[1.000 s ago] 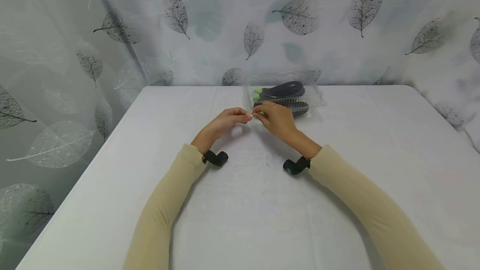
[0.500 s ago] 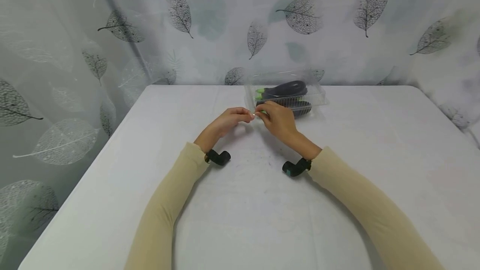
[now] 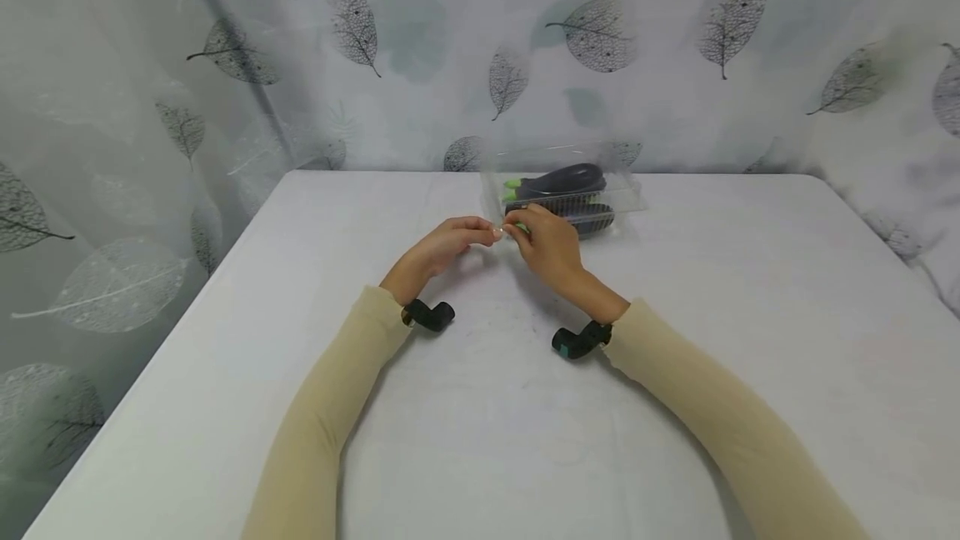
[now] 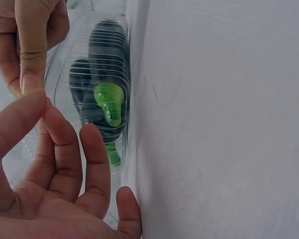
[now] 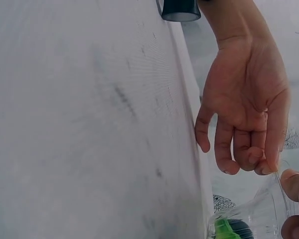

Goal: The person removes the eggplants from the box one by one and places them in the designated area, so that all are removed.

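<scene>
A clear plastic box (image 3: 633, 190) with dark eggplants (image 3: 566, 180) inside lies near the far edge of the table. Ribbed plastic covers the eggplants and their green stems (image 4: 109, 102) in the left wrist view. My left hand (image 3: 452, 242) pinches with thumb and forefinger at the box's near left corner, its other fingers loosely spread. My right hand (image 3: 550, 247) meets it there, thumb and forefinger pinched at the same edge. A small pale glint shows between the fingertips. Exactly which bit of plastic they grip is mostly hidden by the fingers.
White cloth covers the table (image 3: 480, 432). Behind it hangs a leaf-print curtain (image 3: 435, 48), close to the back of the box. A black wrist camera (image 3: 429, 316) sits on the left wrist, another black camera (image 3: 581, 340) on the right.
My right hand and forearm have shifted slightly left and turned a little. Both hands keep pinching at the box corner; the left has hardly moved. The head view sways slightly.
</scene>
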Motion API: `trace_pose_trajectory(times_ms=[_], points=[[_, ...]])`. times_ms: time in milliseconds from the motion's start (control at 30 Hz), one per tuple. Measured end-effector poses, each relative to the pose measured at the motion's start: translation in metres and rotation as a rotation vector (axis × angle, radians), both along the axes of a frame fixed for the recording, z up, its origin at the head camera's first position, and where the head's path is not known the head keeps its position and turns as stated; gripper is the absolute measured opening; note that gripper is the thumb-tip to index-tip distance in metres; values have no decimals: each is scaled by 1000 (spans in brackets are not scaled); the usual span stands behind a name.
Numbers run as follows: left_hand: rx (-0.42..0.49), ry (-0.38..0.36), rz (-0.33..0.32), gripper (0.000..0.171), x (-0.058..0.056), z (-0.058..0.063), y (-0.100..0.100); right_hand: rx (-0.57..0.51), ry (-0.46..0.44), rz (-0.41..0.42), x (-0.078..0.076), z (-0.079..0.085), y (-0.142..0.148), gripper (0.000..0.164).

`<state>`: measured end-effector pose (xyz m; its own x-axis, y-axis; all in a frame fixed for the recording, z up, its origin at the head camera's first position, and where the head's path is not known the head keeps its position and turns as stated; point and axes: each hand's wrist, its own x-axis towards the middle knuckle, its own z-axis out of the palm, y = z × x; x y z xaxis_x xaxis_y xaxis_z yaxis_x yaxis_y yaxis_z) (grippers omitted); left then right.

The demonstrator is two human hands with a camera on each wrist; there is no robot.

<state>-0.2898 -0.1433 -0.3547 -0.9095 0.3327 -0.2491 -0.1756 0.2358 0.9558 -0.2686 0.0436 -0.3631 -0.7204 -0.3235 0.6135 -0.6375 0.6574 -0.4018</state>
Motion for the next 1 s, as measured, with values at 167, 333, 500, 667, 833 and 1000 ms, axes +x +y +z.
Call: trace_pose_trajectory(times_ms=[167, 333, 500, 667, 833, 1000], points=[[19, -9, 10, 4, 0, 1, 0, -30, 9, 19, 0, 0, -1, 12], [14, 4, 11, 4, 1, 1, 0, -54, 2, 17, -1, 5, -1, 12], [-2, 38, -8, 5, 3, -2, 0, -122, 56, 5, -1, 24, 1, 13], [-20, 46, -43, 11, 4, -1, 2, -77, 6, -4, 0, 28, 9, 11], [-11, 50, -54, 20, 5, -1, 0, -55, 12, -8, 0, 21, 8, 10], [-17, 35, -44, 24, 6, 1, 0, -47, 100, -6, -1, 20, 8, 11]])
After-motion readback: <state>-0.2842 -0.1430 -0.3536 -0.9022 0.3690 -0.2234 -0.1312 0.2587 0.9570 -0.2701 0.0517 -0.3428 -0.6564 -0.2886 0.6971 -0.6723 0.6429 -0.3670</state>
